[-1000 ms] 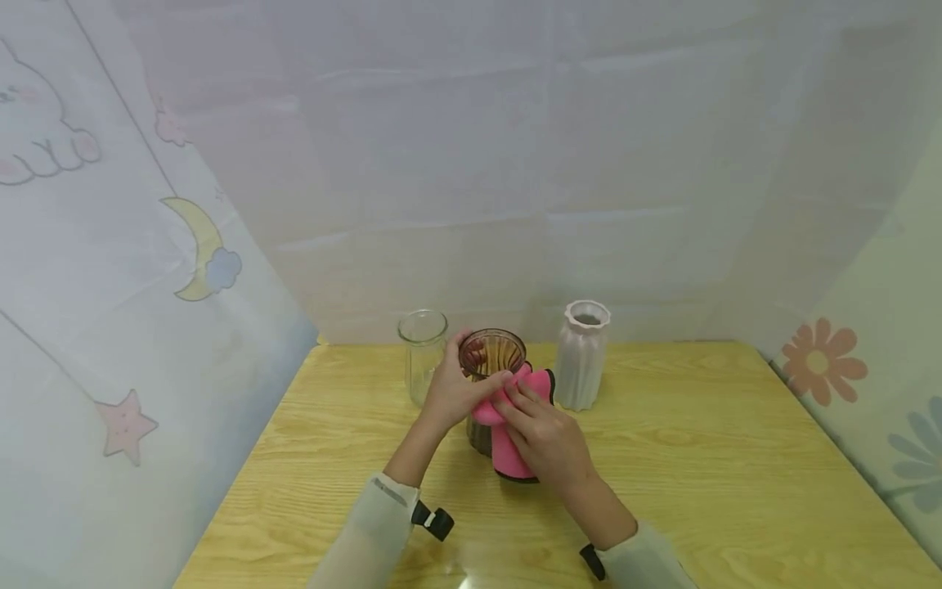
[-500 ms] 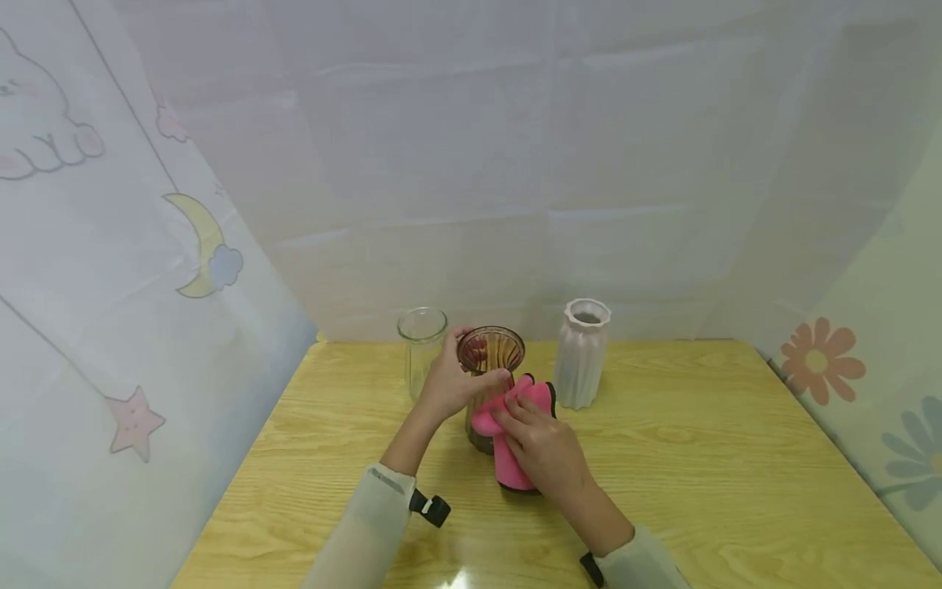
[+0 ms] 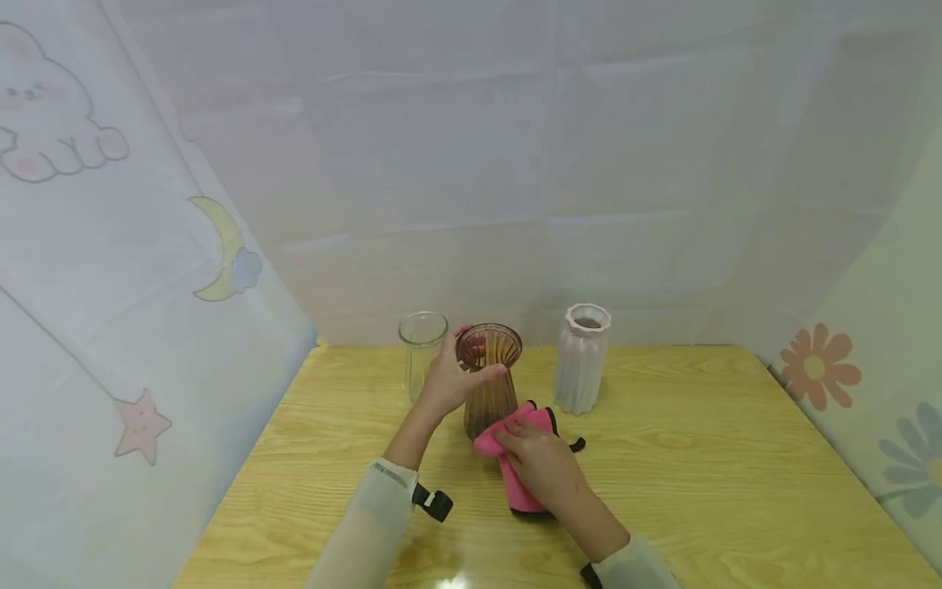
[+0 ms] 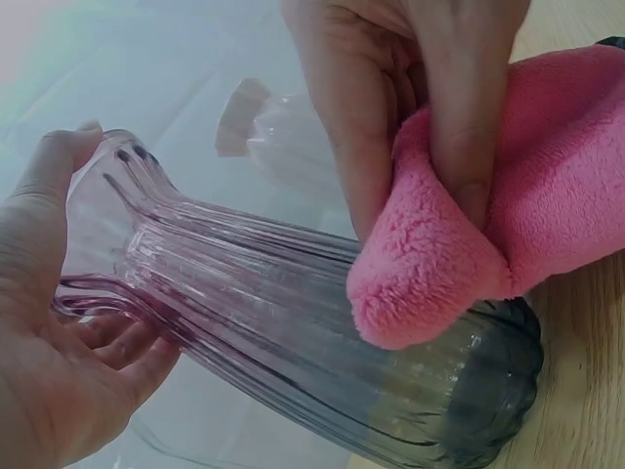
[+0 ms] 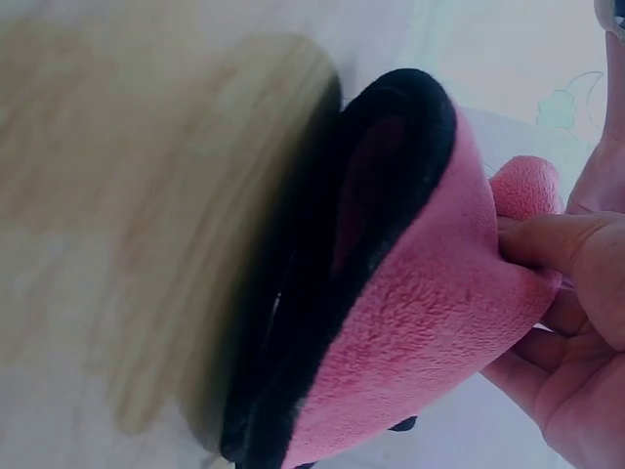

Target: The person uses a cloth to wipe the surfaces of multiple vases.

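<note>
A ribbed glass vase (image 3: 491, 402), purple at the flared rim and greyer toward its base, stands on the wooden table. My left hand (image 3: 447, 383) grips it around the neck, thumb on the near side and fingers behind. In my right hand (image 3: 543, 462) is a bunched pink cloth (image 4: 430, 264) with black edging, pinched between thumb and fingers. The cloth touches the lower part of the vase in the left wrist view. Seen from the right wrist, the cloth (image 5: 420, 313) hangs in a fold from the fingers.
A clear glass vase (image 3: 423, 343) stands behind the left hand. To the right, farther back, is a white fluted vase (image 3: 580, 364). The table (image 3: 699, 458) ends at the hanging fabric backdrop (image 3: 456, 164).
My right hand has slid the pink cloth down the vase, from near its rim to the lower body. The left hand keeps its hold, and the vase has shifted slightly.
</note>
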{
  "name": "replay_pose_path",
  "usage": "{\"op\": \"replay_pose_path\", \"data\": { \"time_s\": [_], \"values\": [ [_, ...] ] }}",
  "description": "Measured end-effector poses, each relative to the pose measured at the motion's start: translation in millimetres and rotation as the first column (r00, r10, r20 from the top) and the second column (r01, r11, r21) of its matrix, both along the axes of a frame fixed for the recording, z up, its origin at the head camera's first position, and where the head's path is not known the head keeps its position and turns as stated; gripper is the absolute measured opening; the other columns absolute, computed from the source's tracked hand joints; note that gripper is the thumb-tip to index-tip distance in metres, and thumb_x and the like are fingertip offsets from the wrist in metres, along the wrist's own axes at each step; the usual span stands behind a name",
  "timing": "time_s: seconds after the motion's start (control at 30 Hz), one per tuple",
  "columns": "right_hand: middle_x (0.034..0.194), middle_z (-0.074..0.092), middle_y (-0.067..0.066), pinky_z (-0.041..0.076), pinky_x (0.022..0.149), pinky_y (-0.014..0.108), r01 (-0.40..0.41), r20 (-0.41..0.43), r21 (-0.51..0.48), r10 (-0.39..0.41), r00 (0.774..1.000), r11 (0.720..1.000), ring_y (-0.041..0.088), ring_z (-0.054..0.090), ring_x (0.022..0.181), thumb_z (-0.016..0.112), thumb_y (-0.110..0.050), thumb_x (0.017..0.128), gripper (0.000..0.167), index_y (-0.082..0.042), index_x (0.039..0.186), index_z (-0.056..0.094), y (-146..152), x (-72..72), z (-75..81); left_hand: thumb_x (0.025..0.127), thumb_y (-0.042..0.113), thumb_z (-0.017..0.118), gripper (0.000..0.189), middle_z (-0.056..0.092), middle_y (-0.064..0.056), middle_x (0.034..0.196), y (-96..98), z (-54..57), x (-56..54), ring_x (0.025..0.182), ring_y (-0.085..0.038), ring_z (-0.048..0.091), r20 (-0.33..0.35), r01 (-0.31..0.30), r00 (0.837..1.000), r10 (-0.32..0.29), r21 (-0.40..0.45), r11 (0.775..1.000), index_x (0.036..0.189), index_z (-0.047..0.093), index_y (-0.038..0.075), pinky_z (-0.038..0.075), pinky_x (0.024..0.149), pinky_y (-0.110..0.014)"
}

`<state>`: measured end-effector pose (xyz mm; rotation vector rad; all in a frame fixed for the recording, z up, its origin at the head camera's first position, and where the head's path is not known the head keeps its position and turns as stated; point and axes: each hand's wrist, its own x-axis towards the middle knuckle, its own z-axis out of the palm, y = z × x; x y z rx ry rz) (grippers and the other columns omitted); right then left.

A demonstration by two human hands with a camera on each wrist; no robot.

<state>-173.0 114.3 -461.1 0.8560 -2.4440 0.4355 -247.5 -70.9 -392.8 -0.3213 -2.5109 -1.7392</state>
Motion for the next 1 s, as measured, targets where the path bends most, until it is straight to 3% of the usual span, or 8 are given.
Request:
{"op": "replay_pose_path", "data": {
  "time_s": [0.27,0.67,1.0],
  "values": [
    [0.107,0.077,0.009,0.061,0.077,0.039,-0.007,-0.097,-0.015,0.005,0.995,1.000,0.023,0.074,0.098,0.085,-0.008,0.080,0.026,-0.013,0.105,0.081,9.5,1.5,-3.1,0.076,0.059,0.083,0.106,0.047,-0.015,0.148,7.0,-6.1,-11.0,0.136,-0.034,0.048,-0.018,0.035,0.999,-0.034,0.082,0.996,0.158,0.026,0.023,0.041,0.111,-0.055],
    [0.104,0.078,0.006,0.061,0.074,0.037,-0.022,-0.118,-0.101,0.009,0.993,0.995,0.023,0.075,0.097,0.088,-0.007,0.075,0.032,-0.012,0.106,0.081,20.0,9.6,5.3,0.078,0.058,0.082,0.103,0.039,-0.013,0.156,14.1,-7.0,-20.3,0.141,-0.037,0.042,-0.028,-0.007,1.000,0.010,0.117,0.993,0.158,0.025,0.027,0.041,0.110,-0.055],
    [0.107,0.077,0.009,0.061,0.076,0.037,-0.017,-0.149,-0.108,0.001,0.989,0.994,0.022,0.074,0.099,0.090,-0.007,0.072,0.037,-0.012,0.108,0.081,28.6,11.6,10.4,0.079,0.059,0.081,0.105,0.039,-0.016,0.156,14.7,-6.7,-28.9,0.139,-0.040,0.044,-0.006,-0.055,0.998,0.056,0.121,0.991,0.160,0.021,0.029,0.043,0.108,-0.055]
  ]
}}
